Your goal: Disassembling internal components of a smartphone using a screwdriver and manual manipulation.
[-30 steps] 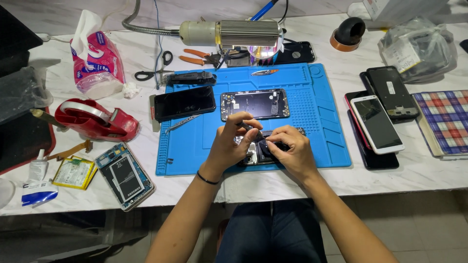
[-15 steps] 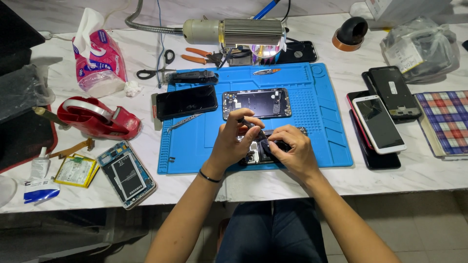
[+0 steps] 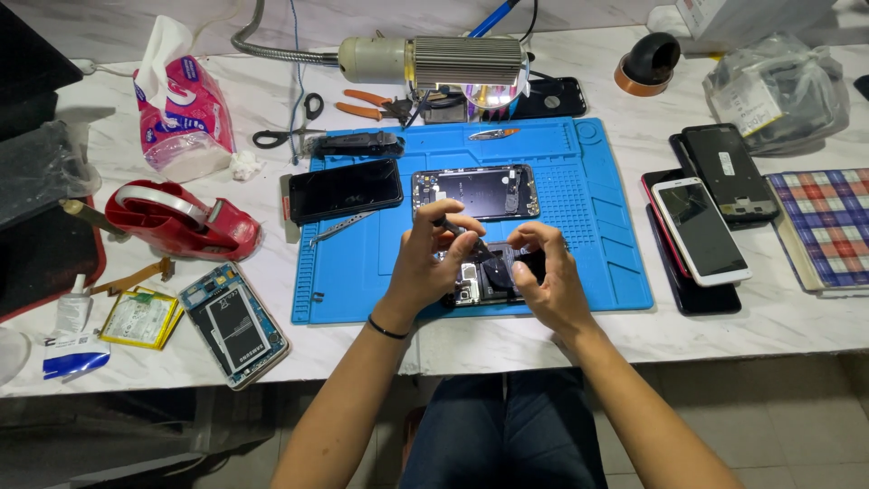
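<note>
On the blue mat [image 3: 579,263] at 6 o'clock lies an opened phone [image 3: 484,279] — the right hand [image 3: 548,276] pinches its edge to steady it, while the left hand [image 3: 433,254] pinches a thin tool [image 3: 453,225] angled into the exposed innards.

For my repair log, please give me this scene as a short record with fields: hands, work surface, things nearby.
left hand: holds a thin dark tool over the opened phone
right hand: grips the opened phone at its right side
work surface: blue mat on a white table
behind the hands: open phone frame, dark phone, tweezers
left side: red tape dispenser, tissue pack
right side: white phone
</note>
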